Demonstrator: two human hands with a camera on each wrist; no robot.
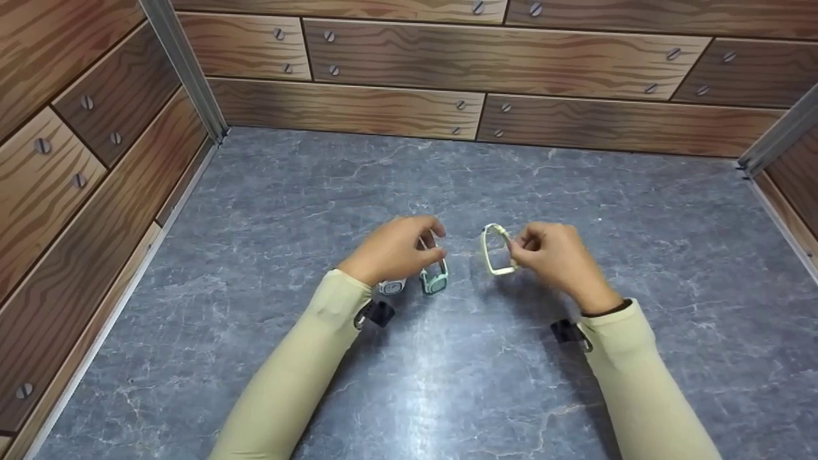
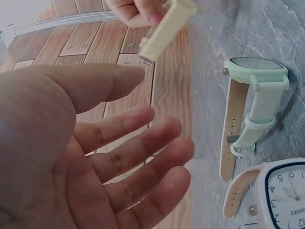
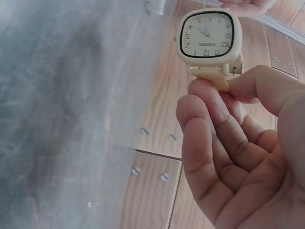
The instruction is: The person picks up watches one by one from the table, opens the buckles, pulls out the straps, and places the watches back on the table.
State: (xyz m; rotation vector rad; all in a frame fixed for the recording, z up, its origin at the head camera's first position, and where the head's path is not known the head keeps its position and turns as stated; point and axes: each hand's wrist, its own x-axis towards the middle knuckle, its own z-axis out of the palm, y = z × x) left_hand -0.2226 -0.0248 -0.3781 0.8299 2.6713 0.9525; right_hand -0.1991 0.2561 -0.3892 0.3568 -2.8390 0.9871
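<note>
A cream-yellow wristwatch point(image 1: 501, 271) hangs from my right hand point(image 1: 553, 259), its strap pinched between thumb and fingers. The right wrist view shows this watch's squarish dial point(image 3: 207, 36) facing the camera. My left hand point(image 1: 399, 249) holds nothing; its fingers are loosely bent with a gap to the thumb, as the left wrist view shows. Just below it, a mint-green wristwatch point(image 1: 436, 283) stands on the tabletop. Beside that is a white wristwatch point(image 1: 392, 287) with a dark-rimmed dial, partly covered by the left hand in the head view.
A grey marbled tabletop point(image 1: 319, 191) lies under everything. Wood-patterned panels point(image 1: 396, 57) wall off the back, and similar panels point(image 1: 96, 172) rise on the left and right. Grey metal posts point(image 1: 185, 64) mark the back corners.
</note>
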